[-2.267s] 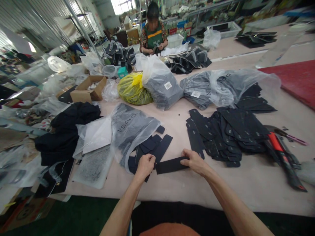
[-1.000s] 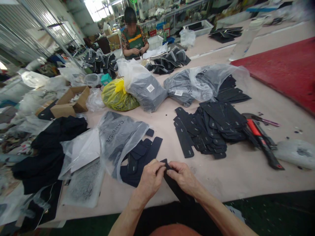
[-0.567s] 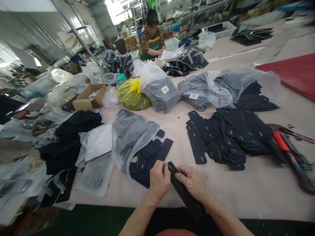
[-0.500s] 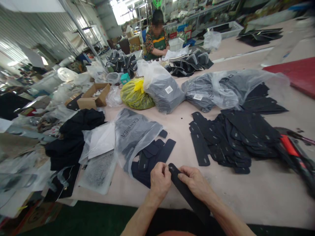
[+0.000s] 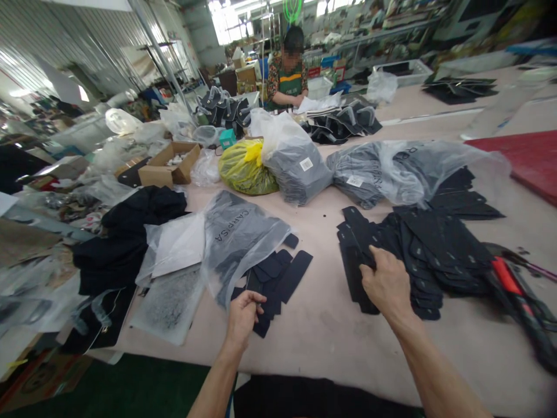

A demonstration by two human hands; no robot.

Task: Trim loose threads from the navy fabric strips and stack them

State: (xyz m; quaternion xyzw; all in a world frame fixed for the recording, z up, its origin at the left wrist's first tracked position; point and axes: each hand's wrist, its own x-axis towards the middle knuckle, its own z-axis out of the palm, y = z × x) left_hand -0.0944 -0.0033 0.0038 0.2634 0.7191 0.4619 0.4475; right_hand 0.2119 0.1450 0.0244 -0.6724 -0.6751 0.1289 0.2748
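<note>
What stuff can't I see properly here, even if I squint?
All in the head view:
Whether the left hand pinches any of the dark pieces: the hand itself hides that.
Part of the black strip by the right hand: covered by the hand.
White bits in the cardboard box: too small to name.
Red board: cut off by the right edge.

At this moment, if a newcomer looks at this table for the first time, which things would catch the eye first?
The eye would probably fall first on the bright yellow bag, left of a plastic bag with a white label. Next come two reds on the right: a red sheet at the picture's edge and a red-and-black handle nearer. Then the right hand, at the left side of a pile of dark pieces.
</note>
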